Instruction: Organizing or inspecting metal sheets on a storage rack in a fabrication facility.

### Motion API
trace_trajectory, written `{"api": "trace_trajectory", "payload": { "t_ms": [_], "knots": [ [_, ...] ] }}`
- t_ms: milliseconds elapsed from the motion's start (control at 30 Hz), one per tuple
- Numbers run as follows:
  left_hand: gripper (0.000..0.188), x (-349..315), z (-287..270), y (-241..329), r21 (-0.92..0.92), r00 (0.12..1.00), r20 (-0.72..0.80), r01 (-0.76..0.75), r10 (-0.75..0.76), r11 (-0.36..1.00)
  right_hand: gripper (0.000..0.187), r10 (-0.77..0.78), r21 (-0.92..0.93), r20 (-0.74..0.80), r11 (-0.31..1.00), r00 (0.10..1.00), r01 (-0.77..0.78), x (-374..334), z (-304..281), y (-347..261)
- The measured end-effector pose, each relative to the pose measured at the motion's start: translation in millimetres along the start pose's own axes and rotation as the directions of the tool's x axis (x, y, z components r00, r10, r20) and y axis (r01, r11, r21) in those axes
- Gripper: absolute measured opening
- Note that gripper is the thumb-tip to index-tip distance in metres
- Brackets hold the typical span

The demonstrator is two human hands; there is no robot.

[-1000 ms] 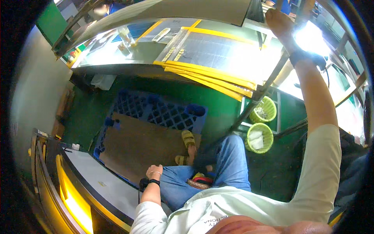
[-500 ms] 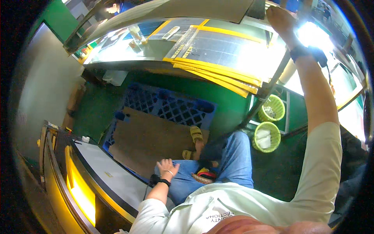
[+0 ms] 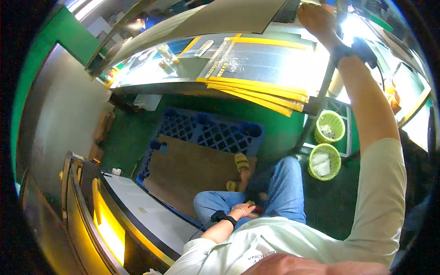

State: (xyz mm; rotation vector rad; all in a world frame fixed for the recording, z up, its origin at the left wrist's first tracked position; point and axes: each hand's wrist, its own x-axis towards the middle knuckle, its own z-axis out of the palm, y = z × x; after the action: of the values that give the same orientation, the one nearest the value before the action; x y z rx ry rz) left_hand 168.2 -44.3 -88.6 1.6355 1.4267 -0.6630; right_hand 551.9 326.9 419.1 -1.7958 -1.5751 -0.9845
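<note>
My left hand [image 3: 243, 210] is low in my lap, between my jeans-covered thighs [image 3: 286, 192]. Its fingers are drawn together at a small red and yellow thing [image 3: 258, 210], mostly covered, whose kind I cannot make out. Raised far up at the upper right, my right hand [image 3: 316, 19] has its fingers curled in beside the end of the brown overhead board [image 3: 229, 17]. Whatever those fingers hold, if anything, is hidden. Below on the bright worktable [image 3: 188, 68] lie several yellow-edged flat panels [image 3: 261, 57] in clear film, fanned at the front edge.
A pale remote-like device [image 3: 204, 48] lies behind the panels. Two green baskets [image 3: 324, 161] stand at the right by a metal post [image 3: 326, 80]. A blue pallet [image 3: 206, 126] with brown board is on the floor. A grey-topped cabinet [image 3: 142, 201] stands left; another person [image 3: 149, 21] is beyond.
My left hand has moved right, off my left thigh and into my lap. My right hand stays raised at the overhead board. The whole view has shifted slightly.
</note>
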Motion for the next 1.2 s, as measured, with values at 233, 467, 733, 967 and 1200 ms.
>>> {"api": "trace_trajectory", "payload": {
  "t_ms": [233,467,733,967,1200],
  "knots": [
    [0.042,-22,-39,13,-0.099,0.946,-0.324,-0.012,-0.021,0.995,0.037,-0.012,0.014,-0.049,1.0,0.999,0.012,1,6,5],
    [0.051,-75,-104,-47,0.082,0.554,-0.828,0.278,-0.09,0.957,0.037,0.019,-0.074,0.08,0.997,0.997,-0.013,0,-9,-1],
    [0.06,-181,-6,-49,0.423,0.685,-0.51,-0.326,0.52,0.845,0.036,-0.033,0.05,0.041,0.998,0.999,0.031,0,6,2],
    [0.054,-171,1,-40,0.391,0.618,-0.562,-0.386,0.549,0.835,0.021,-0.389,-0.236,-0.05,0.9,0.92,0.367,10,30,26],
    [0.052,-165,8,-50,0.337,0.559,-0.644,-0.407,0.523,0.849,0.015,-0.347,-0.271,-0.027,0.905,0.938,0.327,-3,-7,-3]
  ]
}}
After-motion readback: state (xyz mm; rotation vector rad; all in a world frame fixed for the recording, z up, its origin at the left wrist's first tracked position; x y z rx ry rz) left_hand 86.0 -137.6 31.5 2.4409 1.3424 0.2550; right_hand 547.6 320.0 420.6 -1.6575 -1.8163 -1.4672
